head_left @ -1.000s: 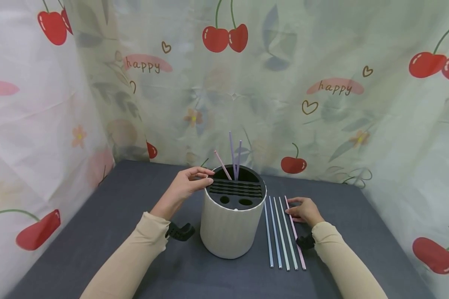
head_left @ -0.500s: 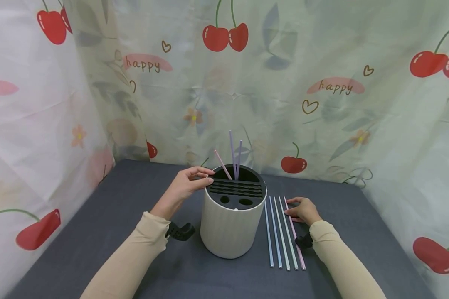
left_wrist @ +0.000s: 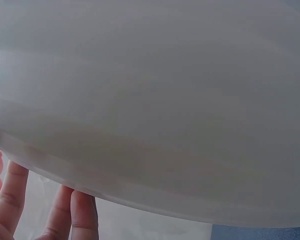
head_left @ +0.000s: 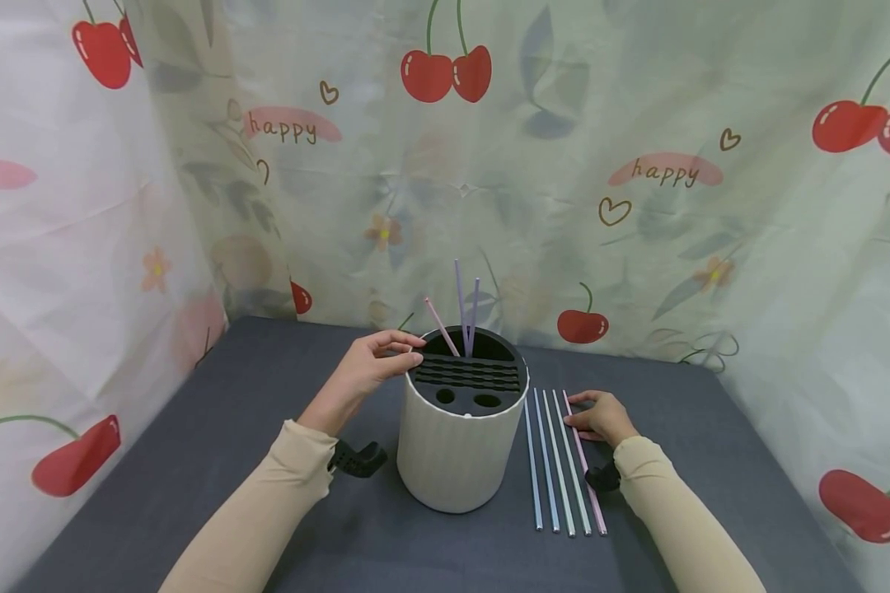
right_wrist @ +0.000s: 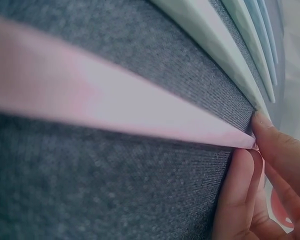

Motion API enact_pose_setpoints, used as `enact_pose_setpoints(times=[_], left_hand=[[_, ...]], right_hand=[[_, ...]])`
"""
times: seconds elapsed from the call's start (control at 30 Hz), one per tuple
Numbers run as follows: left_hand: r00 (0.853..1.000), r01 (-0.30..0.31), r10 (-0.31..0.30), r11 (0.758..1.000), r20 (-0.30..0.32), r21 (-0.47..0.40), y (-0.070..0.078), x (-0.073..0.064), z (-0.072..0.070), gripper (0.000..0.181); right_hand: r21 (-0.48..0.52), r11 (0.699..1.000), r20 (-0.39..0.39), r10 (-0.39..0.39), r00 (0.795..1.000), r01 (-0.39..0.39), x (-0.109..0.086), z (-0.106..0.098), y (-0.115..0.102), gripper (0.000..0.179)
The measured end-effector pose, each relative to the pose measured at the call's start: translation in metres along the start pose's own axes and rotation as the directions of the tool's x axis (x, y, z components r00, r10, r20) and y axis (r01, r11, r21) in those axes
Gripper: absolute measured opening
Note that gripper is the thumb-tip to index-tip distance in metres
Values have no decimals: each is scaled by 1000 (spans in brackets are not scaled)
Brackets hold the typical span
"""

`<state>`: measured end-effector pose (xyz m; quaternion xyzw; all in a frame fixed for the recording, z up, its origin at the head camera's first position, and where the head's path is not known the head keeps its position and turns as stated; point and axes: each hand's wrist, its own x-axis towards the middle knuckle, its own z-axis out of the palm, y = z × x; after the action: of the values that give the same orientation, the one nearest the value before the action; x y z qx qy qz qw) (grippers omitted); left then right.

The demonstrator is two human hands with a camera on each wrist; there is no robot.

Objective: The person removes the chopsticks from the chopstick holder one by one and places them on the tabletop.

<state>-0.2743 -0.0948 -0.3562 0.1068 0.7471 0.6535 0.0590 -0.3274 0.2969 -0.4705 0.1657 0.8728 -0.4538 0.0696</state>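
Observation:
A white knife and utensil holder (head_left: 452,461) with a black slotted top stands upright on the table. My left hand (head_left: 363,371) rests with thumb and fingertips on its left rim. In the left wrist view, straight fingers (left_wrist: 82,215) touch the edge of the holder wall. My right hand (head_left: 604,416) pinches the far end of a pink chopstick (right_wrist: 140,107), which lies on the table at the right of a row. Its thumb comes close to a pale green chopstick (right_wrist: 215,47); whether they touch I cannot tell.
Blue chopsticks (head_left: 550,473) and pale green ones lie side by side, right of the holder. Two purple chopsticks (head_left: 461,301) and one pink chopstick (head_left: 441,325) lean in its rear compartment. A cherry-print curtain (head_left: 371,206) hangs behind the dark table (head_left: 326,527).
My right hand has shifted very slightly to the left, and the far end of the pink chopstick with it. The left hand and the holder have not visibly moved.

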Motion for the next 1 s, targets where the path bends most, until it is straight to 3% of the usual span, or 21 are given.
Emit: enact_pose_setpoints(times=[0.3,0.4,0.47,0.57,0.67,0.73,0.8,0.93,1.0], left_hand=[[1000,2,-2,1000,4,2,-1,0,0,32],[1000,6,-6,1000,4,2,-1,0,0,32],[1000,10,-10,1000,5,5,-1,0,0,32],[1000,11,-11,1000,5,8,0,0,-2,33],[1000,8,-8,1000,1,12,0,0,-2,33],[1000,2,-2,1000,-1,13,0,0,-2,32],[1000,-2,2,1000,0,14,0,0,-1,32],[1000,-5,5,1000,4,9,0,0,-1,32],[1000,-4,4,1000,2,9,-1,1,0,32]], right_hand=[[32,999,14,16,1000,-17,-1,-3,1,47],[91,996,34,-2,999,-1,-4,-10,-9,47],[173,984,59,-54,997,43,-9,-20,-24,50],[392,910,93,-183,979,133,-20,-37,-56,54],[606,769,82,-315,945,204,-36,-50,-97,50],[683,683,45,-392,919,258,-51,-53,-123,40],[719,619,11,-465,885,316,-66,-52,-146,31],[731,533,-23,-604,797,425,-96,-36,-178,22],[717,518,-15,-658,753,467,-106,-25,-188,19]])
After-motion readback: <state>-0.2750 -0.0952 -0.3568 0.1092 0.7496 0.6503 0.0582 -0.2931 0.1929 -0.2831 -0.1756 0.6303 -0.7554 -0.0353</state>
